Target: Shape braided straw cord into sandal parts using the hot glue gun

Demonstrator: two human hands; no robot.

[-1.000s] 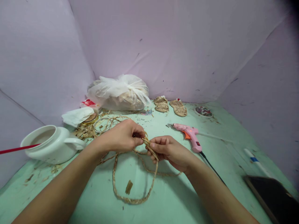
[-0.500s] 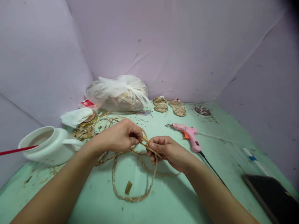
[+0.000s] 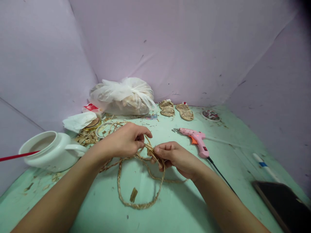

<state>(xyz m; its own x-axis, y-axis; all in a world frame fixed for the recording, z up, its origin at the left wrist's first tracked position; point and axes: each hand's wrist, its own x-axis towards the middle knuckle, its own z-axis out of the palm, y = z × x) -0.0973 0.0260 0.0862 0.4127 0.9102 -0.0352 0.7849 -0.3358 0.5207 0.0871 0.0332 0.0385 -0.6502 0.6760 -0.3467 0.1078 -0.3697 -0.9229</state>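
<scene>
Six items or more, we list from the left: one white pot (image 3: pixel 62 158), handle to the right, a red stick (image 3: pixel 19 156) resting in its mouth, presumably to hold it off the table (image 3: pixel 97 207). Then dry scraps (image 3: pixel 84 138) and a tied plastic bag (image 3: pixel 121 100) against the wall, its knot likely there to contain the pale stuff inside. Next, our left hand (image 3: pixel 126 139): forefinger lifted off the thumb, strands at the fingertips; whether they are pinched, we cannot tell. Between our hands, the loose strands (image 3: pixel 150 149) of a braided cord (image 3: pixel 138 206), its loop drooping onto the table below, slack enough, we judge, to leave the strands free. Our right hand (image 3: pixel 172 155) grips the strands narrowly, thumb over fingers, probably to steady them. Behind, two woven soles (image 3: pixel 184 112); further right, one pink glue gun (image 3: pixel 200 140), nozzle pointing left, and one dark tablet (image 3: pixel 282 204) at the edge.
</scene>
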